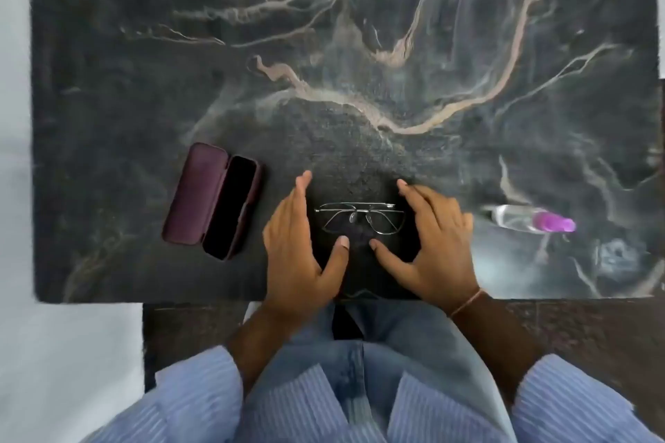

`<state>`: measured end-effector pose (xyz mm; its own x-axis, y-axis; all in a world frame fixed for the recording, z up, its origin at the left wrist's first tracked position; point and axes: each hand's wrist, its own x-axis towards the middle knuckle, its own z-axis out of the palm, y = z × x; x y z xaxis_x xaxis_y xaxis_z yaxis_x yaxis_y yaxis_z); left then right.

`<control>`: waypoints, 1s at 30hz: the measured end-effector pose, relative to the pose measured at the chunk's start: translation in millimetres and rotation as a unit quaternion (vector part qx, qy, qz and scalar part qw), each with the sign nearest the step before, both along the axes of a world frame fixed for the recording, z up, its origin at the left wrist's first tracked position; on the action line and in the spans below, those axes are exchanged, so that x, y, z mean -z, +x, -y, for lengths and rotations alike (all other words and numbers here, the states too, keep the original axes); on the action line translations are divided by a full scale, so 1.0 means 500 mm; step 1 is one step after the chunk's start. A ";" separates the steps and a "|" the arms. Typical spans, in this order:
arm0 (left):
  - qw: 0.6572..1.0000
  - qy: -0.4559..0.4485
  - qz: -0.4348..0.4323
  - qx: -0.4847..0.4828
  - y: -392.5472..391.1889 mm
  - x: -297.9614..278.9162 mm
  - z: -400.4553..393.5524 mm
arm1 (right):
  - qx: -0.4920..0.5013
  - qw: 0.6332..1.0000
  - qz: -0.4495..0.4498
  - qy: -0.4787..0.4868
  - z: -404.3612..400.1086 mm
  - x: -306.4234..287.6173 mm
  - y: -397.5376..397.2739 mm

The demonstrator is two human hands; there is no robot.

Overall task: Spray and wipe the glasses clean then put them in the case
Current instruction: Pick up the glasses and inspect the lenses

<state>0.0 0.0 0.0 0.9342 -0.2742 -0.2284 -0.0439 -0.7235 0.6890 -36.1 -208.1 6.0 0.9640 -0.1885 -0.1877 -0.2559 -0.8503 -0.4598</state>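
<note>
Near edge: my striped blue sleeves and jeans at the bottom of view, both forearms reaching onto the dark veined marble table [360,47]. A thin cord bracelet [466,302] sits on my right wrist. My left hand [298,244] is flat-ish, fingers straight and pressed together, thumb angled inward; it holds nothing. My right hand [431,244] is loose, fingers slightly spread, thumb pointing inward; also holding nothing. Between the two hands lie the wire-rimmed glasses [361,221], folded, on a black cloth [360,262] at the table's near edge; whether my fingertips touch the frame I cannot tell. Left of my left hand: maroon glasses case [212,200], lid open. Right of my right hand: clear spray bottle [529,219] with purple cap, lying on its side.
</note>
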 end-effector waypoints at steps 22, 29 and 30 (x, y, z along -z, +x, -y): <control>0.962 -0.270 -0.031 -0.037 0.027 0.223 -0.021 | -0.059 0.973 0.221 0.035 0.035 0.210 -0.015; 0.937 -0.350 -0.014 0.001 -0.006 0.153 -0.046 | -0.064 0.939 0.311 0.131 0.029 0.183 -0.049; 0.932 -0.363 -0.012 0.004 -0.012 0.153 -0.049 | -0.063 0.934 0.322 0.139 0.028 0.183 -0.058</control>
